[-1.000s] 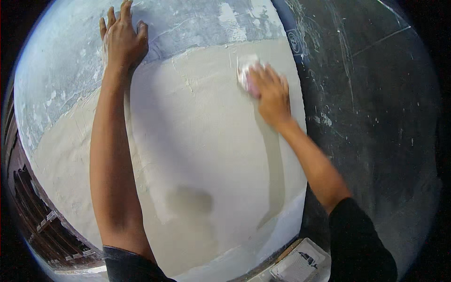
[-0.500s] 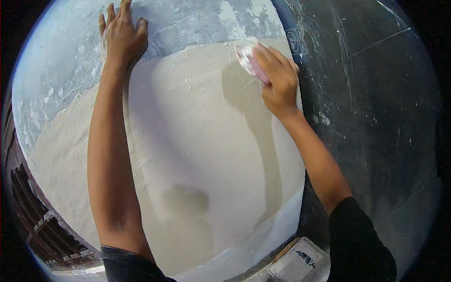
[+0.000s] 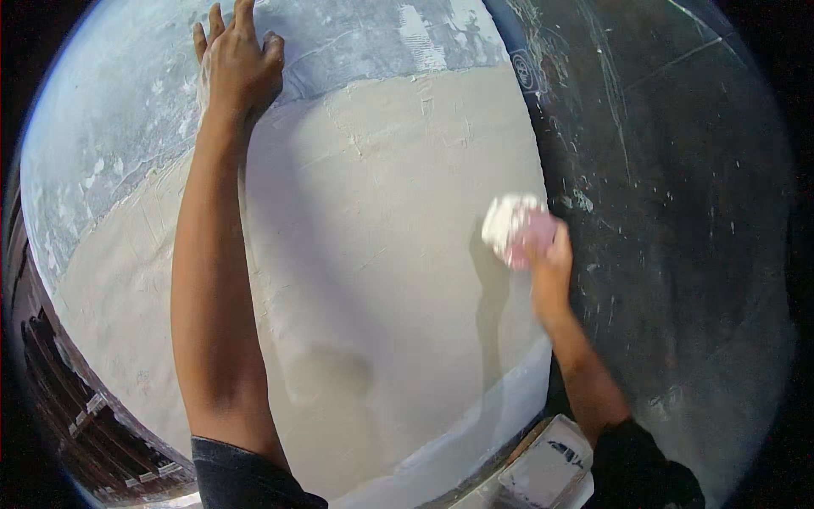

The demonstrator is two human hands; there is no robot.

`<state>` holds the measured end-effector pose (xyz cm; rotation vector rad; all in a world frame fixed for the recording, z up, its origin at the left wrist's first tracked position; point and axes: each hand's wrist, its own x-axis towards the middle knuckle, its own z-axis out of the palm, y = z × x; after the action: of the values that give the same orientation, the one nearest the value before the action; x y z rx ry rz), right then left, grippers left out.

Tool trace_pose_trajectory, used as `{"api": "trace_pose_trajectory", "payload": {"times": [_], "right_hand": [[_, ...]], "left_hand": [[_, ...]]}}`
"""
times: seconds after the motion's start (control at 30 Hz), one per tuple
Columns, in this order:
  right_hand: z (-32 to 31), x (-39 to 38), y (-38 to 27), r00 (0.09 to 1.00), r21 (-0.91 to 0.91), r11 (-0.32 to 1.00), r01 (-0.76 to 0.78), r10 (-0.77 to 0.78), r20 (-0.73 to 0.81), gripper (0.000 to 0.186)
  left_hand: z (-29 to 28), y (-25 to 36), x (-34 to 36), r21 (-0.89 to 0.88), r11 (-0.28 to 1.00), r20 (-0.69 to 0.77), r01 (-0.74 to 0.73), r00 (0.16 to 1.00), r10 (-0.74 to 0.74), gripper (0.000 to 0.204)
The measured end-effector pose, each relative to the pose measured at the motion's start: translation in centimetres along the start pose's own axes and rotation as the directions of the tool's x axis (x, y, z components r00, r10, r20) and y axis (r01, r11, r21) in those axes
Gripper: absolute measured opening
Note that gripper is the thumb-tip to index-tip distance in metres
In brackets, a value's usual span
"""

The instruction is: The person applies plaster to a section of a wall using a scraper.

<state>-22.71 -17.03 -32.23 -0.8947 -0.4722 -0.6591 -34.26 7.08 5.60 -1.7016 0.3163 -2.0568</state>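
Observation:
A large curved panel takes up the middle of the view. A smooth cream coating covers most of it, and its upper band is mottled grey-blue. My left hand rests on that band at the upper left, fingers apart and nothing in it. By the panel's right edge, my right hand is closed round a flat pink spreader with thick white paste on its front. The hand is slightly blurred. I cannot tell whether the spreader touches the panel.
A white plastic container with a dark mark stands at the lower right, near my right sleeve. The dark floor on the right carries white splashes and streaks. Dark brown slats show at the lower left.
My right hand has come down and to the right with the spreader, from near the grey-blue band to the panel's right edge. My left hand stays spread on the band.

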Motion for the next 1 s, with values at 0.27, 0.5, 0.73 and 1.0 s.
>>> {"api": "trace_pose_trajectory", "payload": {"times": [0.27, 0.5, 0.73, 1.0], "right_hand": [[8.7, 13.1, -6.2, 0.998, 0.461, 0.885, -0.066, 0.06, 0.028, 0.039], [10.9, 17.0, -5.6, 0.98, 0.47, 0.862, -0.19, 0.199, 0.032, 0.04], [10.8, 11.0, -3.5, 0.953, 0.37, 0.893, -0.257, 0.298, -0.057, 0.043], [5.2, 7.1, -2.8, 0.936, 0.416, 0.845, -0.335, 0.351, 0.041, 0.041]], "left_hand": [[-0.3, 0.1, 0.1, -0.129, 0.992, -0.006, -0.002, 1.0, 0.001, 0.063], [-1.1, -0.2, 0.0, -0.167, 0.986, 0.014, 0.023, 1.0, -0.021, 0.063], [-1.0, -0.6, -0.2, -0.163, 0.986, 0.019, 0.041, 0.999, -0.038, 0.064], [-0.4, -0.8, -0.2, -0.146, 0.989, 0.005, 0.036, 0.999, -0.036, 0.064]]}}
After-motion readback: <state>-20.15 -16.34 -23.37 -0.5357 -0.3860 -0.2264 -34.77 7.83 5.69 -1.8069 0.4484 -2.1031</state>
